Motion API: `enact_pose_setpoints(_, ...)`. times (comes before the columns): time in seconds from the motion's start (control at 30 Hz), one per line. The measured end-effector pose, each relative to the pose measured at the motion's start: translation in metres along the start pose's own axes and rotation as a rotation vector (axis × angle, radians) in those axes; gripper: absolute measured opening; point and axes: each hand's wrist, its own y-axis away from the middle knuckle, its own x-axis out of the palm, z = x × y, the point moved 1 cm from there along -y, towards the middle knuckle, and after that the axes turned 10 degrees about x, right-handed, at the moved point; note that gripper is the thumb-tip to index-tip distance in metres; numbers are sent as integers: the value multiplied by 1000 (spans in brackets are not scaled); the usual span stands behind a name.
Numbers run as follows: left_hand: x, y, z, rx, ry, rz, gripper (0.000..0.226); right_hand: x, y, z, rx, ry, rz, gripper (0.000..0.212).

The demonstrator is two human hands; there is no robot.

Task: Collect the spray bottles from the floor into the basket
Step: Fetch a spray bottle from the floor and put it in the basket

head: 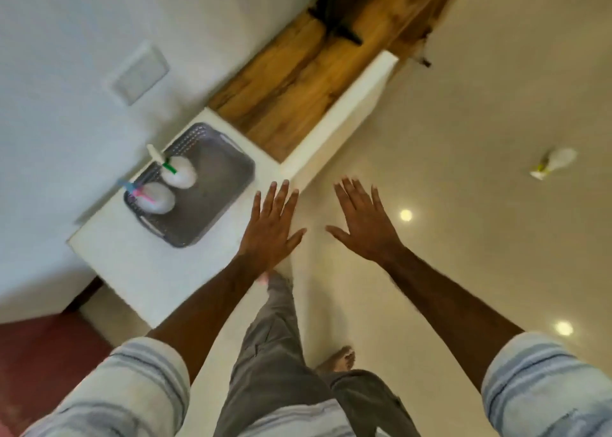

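My left hand and right hand are spread flat and empty. Two bottles lie in the basket on the ledge; one bottle lies on the floor, well apart. I judge its slick plastic could slip.

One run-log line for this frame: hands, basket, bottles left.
left hand: open, empty | right hand: open, empty | basket: on white ledge, two spray bottles inside | spray bottle: lying on floor, uncollected
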Motion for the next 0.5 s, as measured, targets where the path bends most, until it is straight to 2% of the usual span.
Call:
enact_pose_setpoints(0.13, -38, -32, -147, 275, -148, 10, 83, -40, 131, -115, 249, -23, -129, 87)
enact_pose_setpoints(0.2, -46, -44, -175, 304, -149, 21, 83, -46, 155, -137, 294, -29, -126, 87)
enact_pose_setpoints(0.3, -64, -70, -272, 520, -227, 42, 81, -63, 235, -208, 515, -89, -195, 86)
enact_pose_setpoints(0.5, -89, -138, -413, 766, -299, 5, 78, -67, 320, -309, 797, -199, -222, 82)
